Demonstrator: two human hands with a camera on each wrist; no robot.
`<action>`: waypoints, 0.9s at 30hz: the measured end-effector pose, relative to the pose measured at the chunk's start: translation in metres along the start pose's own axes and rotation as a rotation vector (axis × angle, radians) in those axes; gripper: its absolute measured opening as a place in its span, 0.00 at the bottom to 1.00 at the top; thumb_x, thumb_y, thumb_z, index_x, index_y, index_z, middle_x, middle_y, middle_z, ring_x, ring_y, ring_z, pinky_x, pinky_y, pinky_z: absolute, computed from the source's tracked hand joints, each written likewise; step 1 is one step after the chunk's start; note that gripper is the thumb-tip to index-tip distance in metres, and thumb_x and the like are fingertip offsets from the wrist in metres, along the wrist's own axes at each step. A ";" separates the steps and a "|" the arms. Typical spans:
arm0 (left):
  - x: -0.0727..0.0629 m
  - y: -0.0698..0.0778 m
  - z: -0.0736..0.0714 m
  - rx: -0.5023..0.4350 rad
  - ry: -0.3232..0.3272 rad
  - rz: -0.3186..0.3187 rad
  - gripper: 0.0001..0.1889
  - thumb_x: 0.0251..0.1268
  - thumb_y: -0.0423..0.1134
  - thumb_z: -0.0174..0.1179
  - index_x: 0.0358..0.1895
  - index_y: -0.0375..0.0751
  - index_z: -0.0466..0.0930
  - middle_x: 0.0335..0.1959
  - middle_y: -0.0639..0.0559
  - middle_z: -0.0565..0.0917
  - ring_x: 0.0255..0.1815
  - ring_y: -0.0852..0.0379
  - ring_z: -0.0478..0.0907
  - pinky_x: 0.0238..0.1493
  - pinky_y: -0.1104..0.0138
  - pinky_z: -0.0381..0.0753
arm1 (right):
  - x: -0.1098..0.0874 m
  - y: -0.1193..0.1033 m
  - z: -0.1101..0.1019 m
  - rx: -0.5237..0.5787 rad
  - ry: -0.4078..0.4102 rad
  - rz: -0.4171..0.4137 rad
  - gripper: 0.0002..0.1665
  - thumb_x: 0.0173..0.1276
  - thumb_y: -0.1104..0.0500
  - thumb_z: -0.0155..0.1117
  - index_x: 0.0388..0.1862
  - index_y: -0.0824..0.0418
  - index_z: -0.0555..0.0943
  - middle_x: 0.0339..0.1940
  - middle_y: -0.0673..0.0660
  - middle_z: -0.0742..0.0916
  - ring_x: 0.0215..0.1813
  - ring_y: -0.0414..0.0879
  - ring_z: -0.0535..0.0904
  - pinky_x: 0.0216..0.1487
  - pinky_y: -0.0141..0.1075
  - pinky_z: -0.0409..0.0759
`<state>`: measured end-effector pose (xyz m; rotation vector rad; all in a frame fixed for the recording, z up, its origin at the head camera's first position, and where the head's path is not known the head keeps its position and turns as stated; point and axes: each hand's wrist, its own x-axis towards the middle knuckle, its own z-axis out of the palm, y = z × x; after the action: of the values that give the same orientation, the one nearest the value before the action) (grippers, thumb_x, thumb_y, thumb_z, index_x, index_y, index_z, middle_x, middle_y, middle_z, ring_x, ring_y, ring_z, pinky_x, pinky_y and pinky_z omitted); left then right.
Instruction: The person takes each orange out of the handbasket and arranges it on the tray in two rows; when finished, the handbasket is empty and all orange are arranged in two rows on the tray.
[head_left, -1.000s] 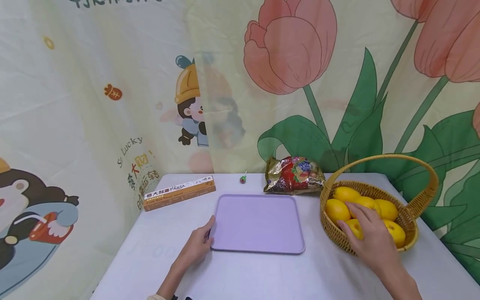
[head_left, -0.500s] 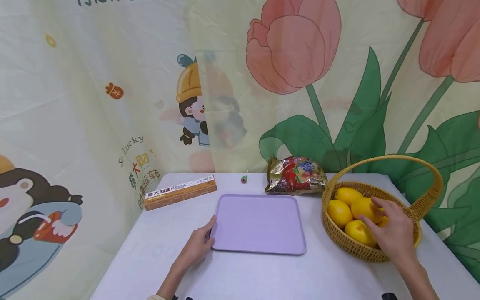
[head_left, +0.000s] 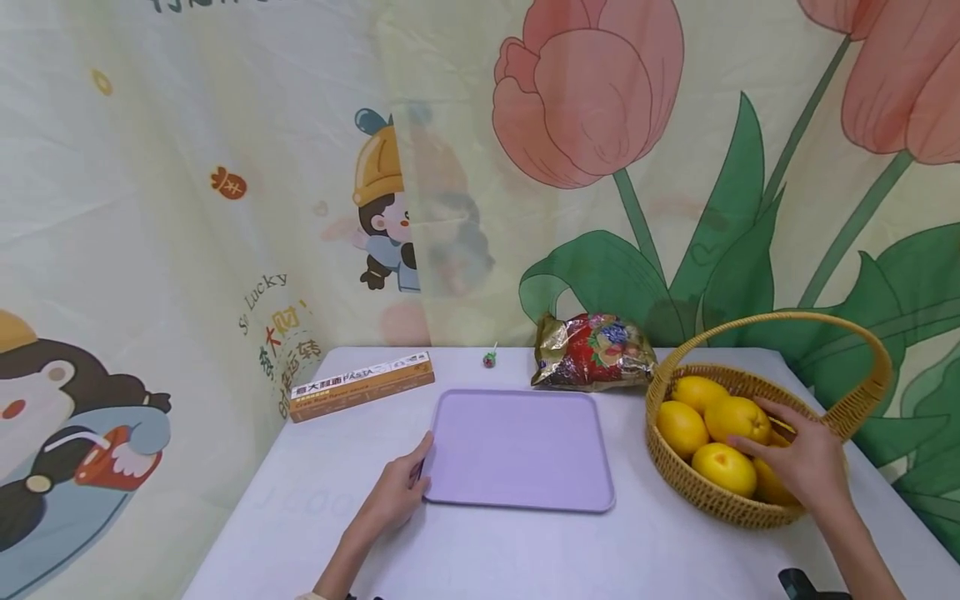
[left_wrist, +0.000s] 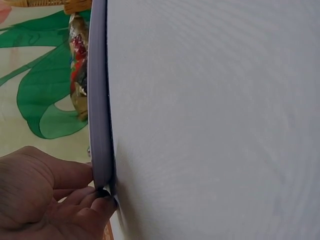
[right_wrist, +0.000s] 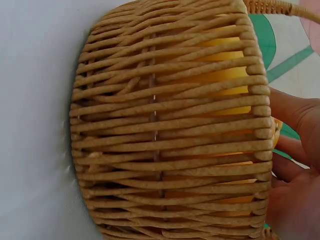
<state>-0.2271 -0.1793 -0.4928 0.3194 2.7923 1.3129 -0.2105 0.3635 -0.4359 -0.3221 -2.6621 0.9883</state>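
A flat lilac tray (head_left: 520, 450) lies on the white table in the head view. My left hand (head_left: 397, 487) pinches its near left edge, thumb on top and fingers beneath, as the left wrist view shows. To the right stands a wicker basket (head_left: 701, 492) holding several round, yellow-orange fruits (head_left: 724, 468) that look like oranges. Inside its right part is my right hand (head_left: 813, 458), thumb and fingers spread about a partly covered fruit. In the right wrist view the basket wall (right_wrist: 170, 125) hides most of the fruit and the fingertips, so a firm grip cannot be confirmed.
A long pasta box (head_left: 362, 387) lies at the back left. A tiny red and green trinket (head_left: 489, 360) and a shiny gold and red packet (head_left: 595, 352) stand along the back. The basket's tall handle (head_left: 862, 358) arches over the fruits. A printed curtain hangs behind.
My right hand has moved right across the basket and down among the fruits at its right side, uncovering those at the front. My left hand stays on the tray.
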 end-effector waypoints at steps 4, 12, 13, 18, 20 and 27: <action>-0.001 0.000 0.000 -0.005 0.000 0.006 0.35 0.72 0.19 0.61 0.81 0.26 0.62 0.82 0.31 0.65 0.82 0.32 0.64 0.78 0.45 0.65 | 0.002 0.004 -0.001 0.015 -0.032 -0.028 0.46 0.76 0.48 0.75 0.79 0.75 0.68 0.74 0.85 0.70 0.70 0.81 0.66 0.66 0.77 0.70; -0.002 0.000 0.000 -0.021 0.003 0.012 0.35 0.72 0.19 0.60 0.81 0.26 0.62 0.81 0.30 0.65 0.82 0.31 0.64 0.78 0.44 0.65 | 0.002 0.002 0.003 0.044 0.027 -0.021 0.46 0.77 0.47 0.74 0.79 0.74 0.68 0.73 0.82 0.74 0.69 0.78 0.73 0.64 0.39 0.85; -0.002 0.000 0.000 -0.021 0.000 0.011 0.35 0.72 0.19 0.60 0.81 0.26 0.62 0.82 0.30 0.65 0.82 0.31 0.64 0.79 0.44 0.64 | 0.001 0.002 0.004 0.053 0.045 -0.023 0.46 0.76 0.47 0.74 0.79 0.74 0.69 0.73 0.82 0.75 0.69 0.77 0.73 0.59 0.27 0.84; 0.000 0.001 -0.002 0.068 -0.028 -0.004 0.35 0.76 0.24 0.60 0.83 0.26 0.59 0.84 0.32 0.61 0.85 0.32 0.57 0.83 0.41 0.57 | -0.001 0.003 0.006 0.108 0.095 -0.064 0.43 0.76 0.51 0.75 0.78 0.74 0.71 0.71 0.82 0.76 0.67 0.77 0.74 0.40 0.04 0.66; 0.001 0.001 -0.003 0.130 -0.050 -0.019 0.34 0.80 0.28 0.58 0.84 0.26 0.57 0.85 0.32 0.60 0.87 0.33 0.53 0.85 0.38 0.49 | -0.001 0.003 0.007 0.112 0.103 -0.078 0.42 0.76 0.52 0.75 0.77 0.75 0.72 0.71 0.82 0.76 0.66 0.76 0.74 0.39 0.04 0.65; -0.003 0.000 -0.007 0.277 -0.117 -0.030 0.32 0.85 0.36 0.52 0.84 0.28 0.57 0.86 0.33 0.60 0.88 0.33 0.50 0.75 0.20 0.27 | -0.005 0.002 0.004 0.109 0.124 -0.087 0.41 0.76 0.52 0.75 0.77 0.73 0.73 0.71 0.80 0.78 0.65 0.72 0.74 0.39 0.04 0.66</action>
<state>-0.2254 -0.1848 -0.4884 0.3498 2.8642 0.8701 -0.2073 0.3615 -0.4409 -0.2343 -2.4785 1.0459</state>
